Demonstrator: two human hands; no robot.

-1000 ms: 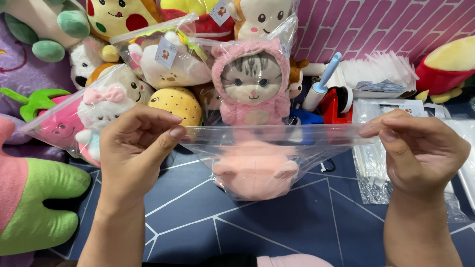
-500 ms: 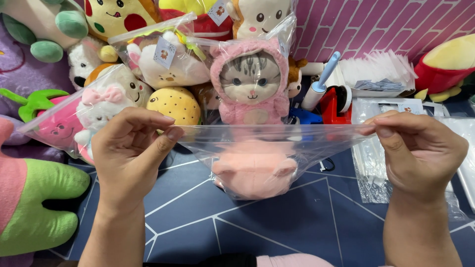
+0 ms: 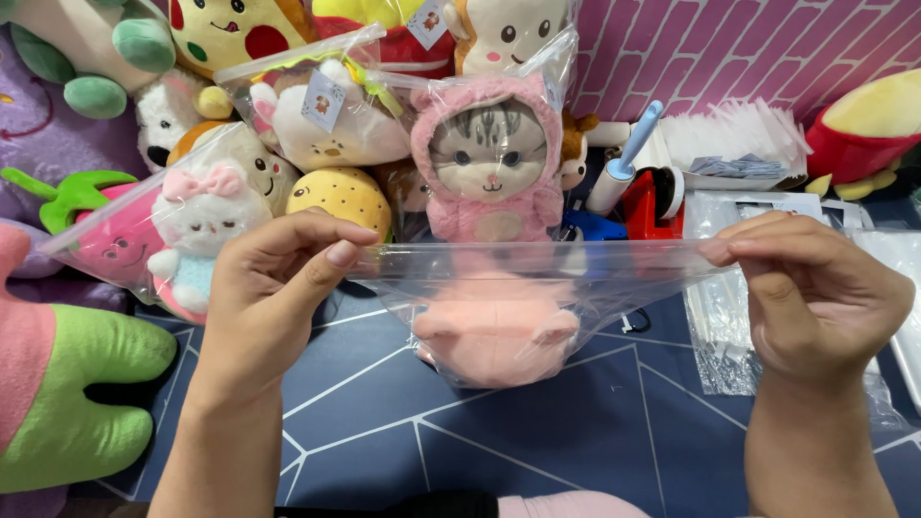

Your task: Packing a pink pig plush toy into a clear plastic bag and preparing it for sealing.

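Clear bag [image 3: 537,278] with pink plush [image 3: 494,331]: my left hand [image 3: 273,293] at 9 o'clock, right hand [image 3: 815,297] at 3, pinch its mouth taut; uneven pull could tear the film.

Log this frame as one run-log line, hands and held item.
left hand: pinching bag's top edge | right hand: pinching same edge | clear plastic bag: stretched taut between hands | pink plush toy: inside bag | surface: dark blue mat
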